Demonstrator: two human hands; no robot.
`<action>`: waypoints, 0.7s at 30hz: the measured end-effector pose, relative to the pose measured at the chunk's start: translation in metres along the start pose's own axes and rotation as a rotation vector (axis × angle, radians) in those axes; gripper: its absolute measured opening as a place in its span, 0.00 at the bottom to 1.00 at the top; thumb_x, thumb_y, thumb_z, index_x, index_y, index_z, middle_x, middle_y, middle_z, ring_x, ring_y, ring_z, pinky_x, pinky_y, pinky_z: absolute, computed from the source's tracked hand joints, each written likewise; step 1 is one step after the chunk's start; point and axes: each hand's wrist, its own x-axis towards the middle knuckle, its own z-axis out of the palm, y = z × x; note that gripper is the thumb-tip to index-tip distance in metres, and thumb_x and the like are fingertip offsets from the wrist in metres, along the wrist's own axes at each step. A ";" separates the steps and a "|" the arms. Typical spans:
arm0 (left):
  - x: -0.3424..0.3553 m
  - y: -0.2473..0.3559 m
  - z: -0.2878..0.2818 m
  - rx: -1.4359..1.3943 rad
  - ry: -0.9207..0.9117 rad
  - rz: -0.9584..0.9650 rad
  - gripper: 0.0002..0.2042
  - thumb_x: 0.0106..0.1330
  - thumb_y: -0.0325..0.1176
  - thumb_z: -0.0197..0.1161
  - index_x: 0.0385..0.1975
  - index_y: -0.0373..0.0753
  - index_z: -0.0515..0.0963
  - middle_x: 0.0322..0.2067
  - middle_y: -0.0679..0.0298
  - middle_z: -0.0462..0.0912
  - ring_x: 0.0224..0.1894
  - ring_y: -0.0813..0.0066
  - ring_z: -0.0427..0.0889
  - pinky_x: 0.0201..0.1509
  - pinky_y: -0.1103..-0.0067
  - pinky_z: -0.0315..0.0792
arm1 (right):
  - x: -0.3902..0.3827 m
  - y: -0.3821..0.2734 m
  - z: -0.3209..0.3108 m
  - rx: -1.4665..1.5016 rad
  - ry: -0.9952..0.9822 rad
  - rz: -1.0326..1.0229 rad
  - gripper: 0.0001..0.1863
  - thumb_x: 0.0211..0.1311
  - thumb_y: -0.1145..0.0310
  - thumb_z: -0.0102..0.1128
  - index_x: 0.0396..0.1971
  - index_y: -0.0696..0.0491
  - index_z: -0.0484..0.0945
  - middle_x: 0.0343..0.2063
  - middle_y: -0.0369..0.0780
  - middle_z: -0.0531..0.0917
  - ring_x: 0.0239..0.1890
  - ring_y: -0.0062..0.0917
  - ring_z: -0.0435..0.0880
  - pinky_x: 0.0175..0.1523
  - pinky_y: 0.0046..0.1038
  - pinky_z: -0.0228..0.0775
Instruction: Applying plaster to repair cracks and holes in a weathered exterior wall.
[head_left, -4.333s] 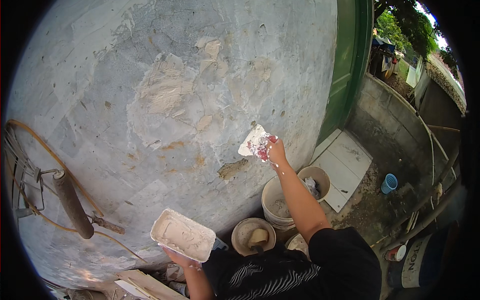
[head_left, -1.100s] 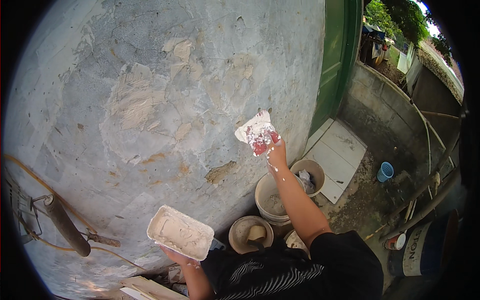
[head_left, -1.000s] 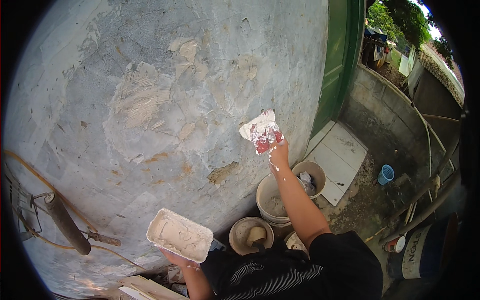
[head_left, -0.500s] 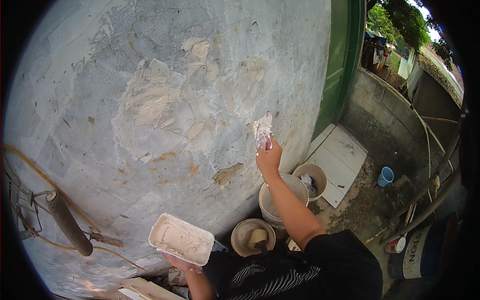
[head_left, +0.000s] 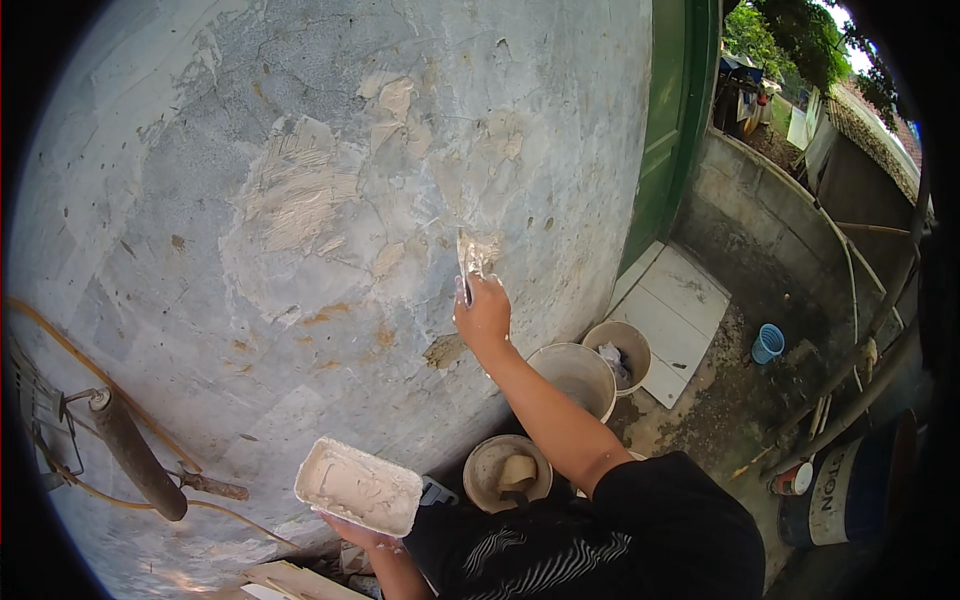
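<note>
My putty knife is pressed edge-on against the patched grey wall, my right hand wrapped tight round its handle; my left hand sits under the rectangular filler tray, fingers curled against its underside, low beside my black shirt. Below my right forearm stand three buckets (the low one holds a small scoop); a green door edges the wall, and a blue cup lies well apart on the ground.
</note>
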 end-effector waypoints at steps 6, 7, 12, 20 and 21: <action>0.005 -0.001 -0.004 -0.022 0.033 -0.019 0.29 0.66 0.58 0.35 0.59 0.46 0.61 0.57 0.62 0.67 0.55 0.56 0.70 0.56 0.60 0.68 | -0.019 0.029 -0.041 0.160 -0.052 -0.118 0.07 0.50 0.74 0.56 0.30 0.60 0.75 0.27 0.48 0.78 0.31 0.45 0.75 0.39 0.42 0.67; 0.004 0.000 -0.004 -0.018 0.023 -0.021 0.29 0.66 0.58 0.35 0.59 0.46 0.61 0.57 0.62 0.67 0.55 0.56 0.70 0.56 0.60 0.67 | -0.015 0.038 -0.048 0.160 -0.041 0.007 0.08 0.51 0.74 0.55 0.31 0.60 0.75 0.27 0.48 0.77 0.31 0.45 0.74 0.40 0.42 0.66; -0.005 0.002 0.001 -0.037 0.030 -0.033 0.29 0.66 0.58 0.35 0.60 0.46 0.61 0.57 0.62 0.66 0.55 0.56 0.70 0.57 0.60 0.67 | 0.016 0.053 -0.029 0.059 0.155 0.061 0.08 0.48 0.75 0.56 0.31 0.59 0.75 0.27 0.48 0.76 0.33 0.45 0.73 0.41 0.42 0.64; -0.014 0.005 0.001 -0.037 -0.016 -0.003 0.29 0.66 0.58 0.35 0.60 0.46 0.61 0.57 0.61 0.67 0.55 0.56 0.70 0.56 0.59 0.67 | -0.035 0.004 0.028 0.211 0.021 -0.020 0.16 0.39 0.79 0.58 0.34 0.59 0.76 0.28 0.47 0.76 0.36 0.46 0.72 0.43 0.41 0.64; -0.012 0.005 -0.004 -0.023 -0.006 0.003 0.28 0.66 0.57 0.35 0.60 0.46 0.61 0.57 0.61 0.67 0.55 0.56 0.70 0.57 0.59 0.67 | -0.048 0.008 0.025 0.212 0.018 -0.017 0.16 0.39 0.79 0.58 0.34 0.59 0.76 0.28 0.47 0.76 0.36 0.46 0.72 0.43 0.41 0.64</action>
